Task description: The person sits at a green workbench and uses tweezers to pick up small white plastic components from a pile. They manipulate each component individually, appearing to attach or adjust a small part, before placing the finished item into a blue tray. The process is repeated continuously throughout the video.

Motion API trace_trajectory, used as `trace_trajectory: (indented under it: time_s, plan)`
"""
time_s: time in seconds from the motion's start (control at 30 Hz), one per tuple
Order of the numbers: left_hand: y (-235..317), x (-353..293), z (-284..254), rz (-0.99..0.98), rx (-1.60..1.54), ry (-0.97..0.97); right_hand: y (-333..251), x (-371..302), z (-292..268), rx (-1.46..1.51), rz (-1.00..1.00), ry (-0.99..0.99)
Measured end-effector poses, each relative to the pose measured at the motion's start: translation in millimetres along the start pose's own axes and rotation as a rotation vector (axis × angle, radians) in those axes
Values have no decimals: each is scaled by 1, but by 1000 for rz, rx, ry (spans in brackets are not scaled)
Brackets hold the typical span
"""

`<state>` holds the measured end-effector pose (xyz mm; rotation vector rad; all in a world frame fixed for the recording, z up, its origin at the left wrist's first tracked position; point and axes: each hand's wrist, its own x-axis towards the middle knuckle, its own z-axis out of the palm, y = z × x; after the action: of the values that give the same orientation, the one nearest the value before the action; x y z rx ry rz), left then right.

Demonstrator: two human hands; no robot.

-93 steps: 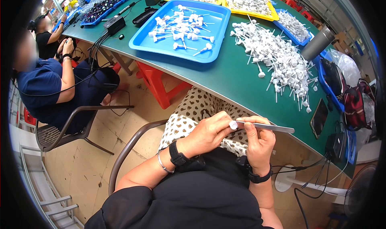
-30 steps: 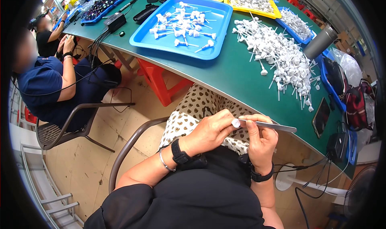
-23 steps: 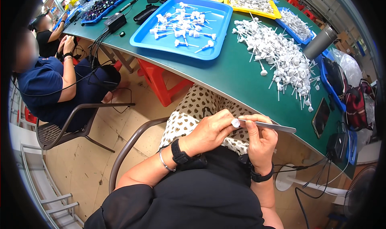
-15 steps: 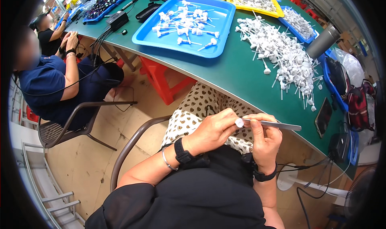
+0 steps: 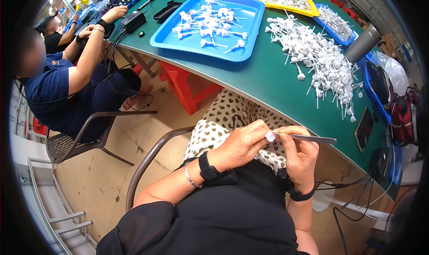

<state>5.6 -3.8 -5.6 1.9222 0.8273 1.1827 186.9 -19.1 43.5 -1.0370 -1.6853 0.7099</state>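
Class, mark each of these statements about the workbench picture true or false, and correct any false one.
1. The left hand pinches a small white piece at the tip of a thin metal tool. True.
2. The right hand holds the metal tool over the lap. True.
3. The blue tray is empty. False: it holds scattered white stick-like parts.
4. A loose pile of white parts lies straight on the green table. True.
5. Both hands rest on the table top. False: they are held below its edge, above the spotted fabric.
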Motion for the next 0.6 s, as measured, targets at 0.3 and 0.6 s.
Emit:
trace_trajectory:
  time_s: [0.3,0.6]
  plan:
    - [-4,-2,-6,7,-49,-53,-3,3,-1,-83,-87,-74]
    - [-19,4,0,106,-72,10,-19,4,-6,-125,-76,-29]
